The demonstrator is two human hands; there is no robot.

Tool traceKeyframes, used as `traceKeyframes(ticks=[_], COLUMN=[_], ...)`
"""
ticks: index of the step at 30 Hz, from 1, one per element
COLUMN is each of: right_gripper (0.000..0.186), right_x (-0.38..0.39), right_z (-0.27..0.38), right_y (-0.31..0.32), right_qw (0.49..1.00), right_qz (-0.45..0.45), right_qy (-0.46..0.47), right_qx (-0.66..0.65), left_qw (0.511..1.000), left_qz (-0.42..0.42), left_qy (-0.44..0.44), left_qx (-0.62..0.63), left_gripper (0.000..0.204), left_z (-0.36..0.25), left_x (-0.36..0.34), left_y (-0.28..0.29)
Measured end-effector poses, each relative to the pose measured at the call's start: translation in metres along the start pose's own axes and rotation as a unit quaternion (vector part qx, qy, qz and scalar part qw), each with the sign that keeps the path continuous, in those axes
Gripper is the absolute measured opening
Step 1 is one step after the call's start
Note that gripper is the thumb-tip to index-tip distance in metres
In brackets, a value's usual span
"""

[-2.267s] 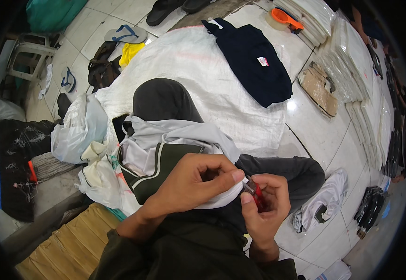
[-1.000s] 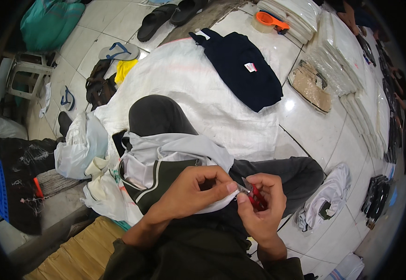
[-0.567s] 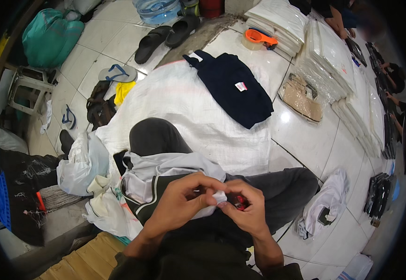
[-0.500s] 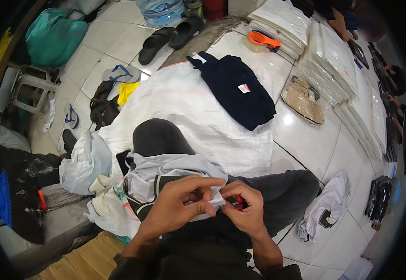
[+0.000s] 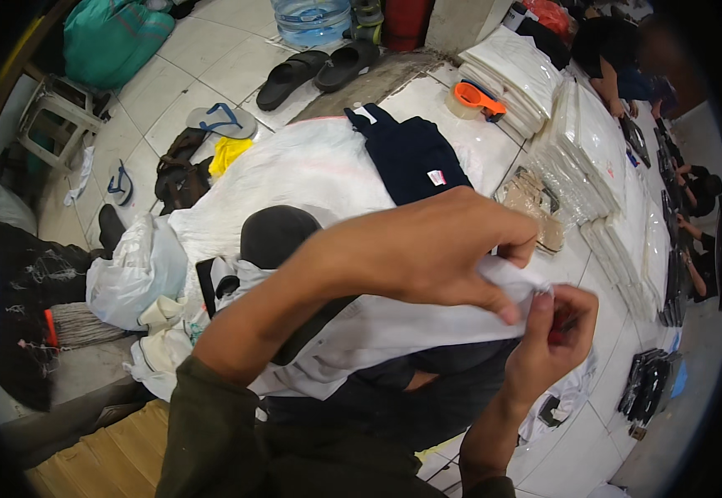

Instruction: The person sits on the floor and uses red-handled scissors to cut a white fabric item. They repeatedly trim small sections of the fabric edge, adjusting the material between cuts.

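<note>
Pale garment (image 5: pixel 402 332) spanning the lap (image 5: pixel 452 402)

The left hand (image 5: pixel 452 249) is pinching its cloth; the right hand (image 5: pixel 543 344) is pinching the edge and holding a mostly hidden red tool (image 5: pixel 557 335). Beyond, a navy garment (image 5: pixel 415 158) is lying on white sheeting (image 5: pixel 294 174).
</note>
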State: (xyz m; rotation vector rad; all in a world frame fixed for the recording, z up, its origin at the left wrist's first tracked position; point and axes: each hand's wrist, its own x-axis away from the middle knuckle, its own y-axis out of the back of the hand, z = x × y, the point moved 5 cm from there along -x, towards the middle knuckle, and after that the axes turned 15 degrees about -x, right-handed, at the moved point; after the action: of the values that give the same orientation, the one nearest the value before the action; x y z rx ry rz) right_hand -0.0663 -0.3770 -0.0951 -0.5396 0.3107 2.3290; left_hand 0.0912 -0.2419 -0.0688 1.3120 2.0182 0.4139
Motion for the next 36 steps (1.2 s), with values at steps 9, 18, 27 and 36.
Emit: traceKeyframes(ticks=[9,18,27,36], right_gripper=[0.022,0.025,0.031,0.056], right_x=[0.125,0.143,0.144,0.116], right_z=[-0.001,-0.012,-0.001,-0.017], right_y=[-0.081,-0.107,-0.097,-0.087], right_qw=[0.904,0.903,0.912,0.923], right_qz=[0.364,0.391,0.362,0.362], right_qy=[0.211,0.176,0.193,-0.015], right_qx=[0.071,0.027,0.014,-0.134], left_qw=[0.883,0.716,0.818,0.793], left_qz=[-0.065,-0.270,-0.143,-0.187], left_qy=[0.217,0.641,0.538,0.461], left_qx=[-0.411,0.057,0.146,0.351], left_gripper=[0.033,0.029,0.027,0.024], left_z=[-0.021,-0.048,-0.024,-0.018], left_x=[0.175,0.258,0.215,0.212], left_y=[0.002,-0.055,-0.048,-0.069])
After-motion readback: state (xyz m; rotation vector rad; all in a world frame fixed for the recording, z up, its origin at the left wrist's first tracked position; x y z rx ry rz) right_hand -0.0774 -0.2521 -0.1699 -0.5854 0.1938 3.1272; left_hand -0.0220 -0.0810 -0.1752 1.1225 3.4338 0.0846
